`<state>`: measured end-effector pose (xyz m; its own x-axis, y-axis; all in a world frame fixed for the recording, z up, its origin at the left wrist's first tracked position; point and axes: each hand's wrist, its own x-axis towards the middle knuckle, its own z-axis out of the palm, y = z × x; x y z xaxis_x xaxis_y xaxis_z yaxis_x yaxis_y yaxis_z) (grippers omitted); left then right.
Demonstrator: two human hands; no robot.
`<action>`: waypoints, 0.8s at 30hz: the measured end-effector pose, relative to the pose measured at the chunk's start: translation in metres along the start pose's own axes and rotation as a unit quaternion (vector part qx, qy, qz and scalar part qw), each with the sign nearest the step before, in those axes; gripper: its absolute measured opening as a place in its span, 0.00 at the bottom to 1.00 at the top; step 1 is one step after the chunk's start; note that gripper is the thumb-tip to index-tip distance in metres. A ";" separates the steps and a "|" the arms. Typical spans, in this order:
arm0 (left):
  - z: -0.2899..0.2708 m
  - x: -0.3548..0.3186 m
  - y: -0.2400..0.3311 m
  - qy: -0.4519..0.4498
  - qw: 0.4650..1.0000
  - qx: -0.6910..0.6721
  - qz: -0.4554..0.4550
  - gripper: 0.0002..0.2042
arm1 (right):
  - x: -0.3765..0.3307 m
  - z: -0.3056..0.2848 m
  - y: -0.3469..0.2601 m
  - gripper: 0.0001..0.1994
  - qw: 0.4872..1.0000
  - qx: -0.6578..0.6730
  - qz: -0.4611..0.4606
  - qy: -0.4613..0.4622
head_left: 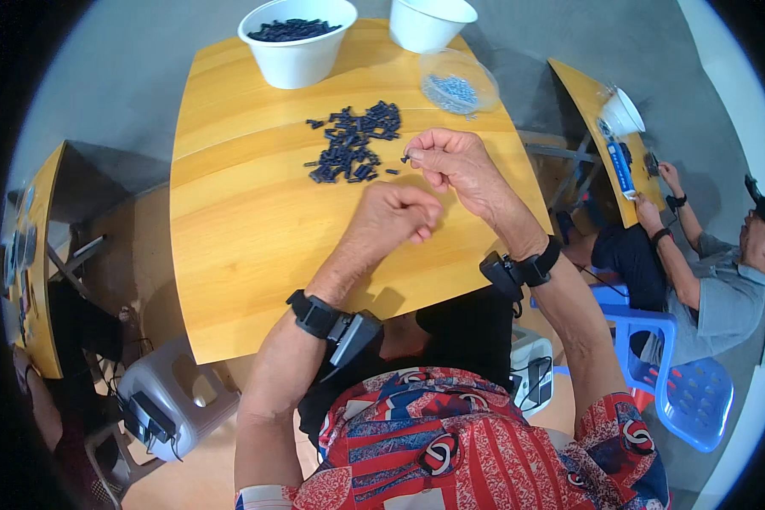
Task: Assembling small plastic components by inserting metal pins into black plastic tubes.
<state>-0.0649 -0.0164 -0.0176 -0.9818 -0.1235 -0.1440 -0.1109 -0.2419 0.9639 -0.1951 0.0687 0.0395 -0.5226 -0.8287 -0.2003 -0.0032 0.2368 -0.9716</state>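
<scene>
- Right hand [455, 161] raised over the right half of the wooden desk [246, 246]; thumb and forefinger pinched on one small dark plastic piece [405, 158], remaining fingers curled.
- Pinched piece held just right of the loose pile, slightly above the desk surface.
- Left hand [395, 214] closed in a loose fist just below and left of the right hand, near it but not touching; contents of the fist not visible, cannot tell whether anything is held.
- Pile of small dark blue-black plastic pieces [353, 144] scattered on the desk, toward the far edge, right of centre; a few strays at its near side.
- White bowl [296, 42] at the far edge, left of centre, filled with the same dark pieces.
- Second white bowl [429, 21] at the far right corner; inside not visible.
- Clear shallow plastic dish [459, 83] at the far right edge, just below the second bowl, holding small pale blue pieces.
- Black wrist-worn devices on both forearms, left [331, 321] and right [518, 270].
- Another person [697, 280] seated well to the right at a separate desk, on a blue plastic chair [688, 391].
- Grey stool [166, 399] on the floor beyond the near left corner of the desk.
</scene>
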 end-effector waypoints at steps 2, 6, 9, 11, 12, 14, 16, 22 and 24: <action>-0.001 0.001 0.001 0.106 0.991 -0.068 0.043 0.05 | -0.008 -0.005 0.007 0.05 0.994 0.109 -0.007 -0.004; -0.002 -0.002 0.001 0.129 0.989 -0.057 0.046 0.03 | -0.020 -0.007 0.016 0.05 0.993 0.116 -0.006 0.027; 0.002 -0.001 -0.004 0.133 0.989 0.037 0.053 0.04 | -0.022 -0.013 0.034 0.04 0.997 0.023 -0.027 0.073; 0.002 -0.003 -0.003 0.163 0.968 0.141 0.131 0.04 | -0.022 -0.015 0.043 0.03 0.942 -0.257 -0.183 0.118; 0.001 -0.004 -0.001 0.189 0.929 0.239 0.208 0.05 | -0.021 -0.016 0.045 0.03 0.941 -0.255 -0.185 0.120; -0.014 -0.001 0.001 0.261 0.880 0.306 0.252 0.05 | -0.023 -0.015 0.041 0.03 0.894 -0.343 -0.252 0.143; -0.032 -0.002 0.009 0.362 0.793 0.396 0.288 0.05 | -0.020 -0.014 0.043 0.03 0.888 -0.350 -0.263 0.144; -0.042 -0.004 0.012 0.382 0.738 0.519 0.201 0.03 | -0.015 -0.014 0.056 0.04 0.884 -0.368 -0.257 0.131; -0.040 -0.002 0.008 0.371 0.737 0.531 0.194 0.03 | -0.016 -0.011 0.055 0.04 0.881 -0.380 -0.249 0.131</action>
<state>-0.0571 -0.0567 -0.0183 -0.6606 -0.5728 0.4853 -0.2896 0.7908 0.5392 -0.1966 0.1008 -0.0097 -0.4729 -0.8041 0.3603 -0.8065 0.2302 -0.5447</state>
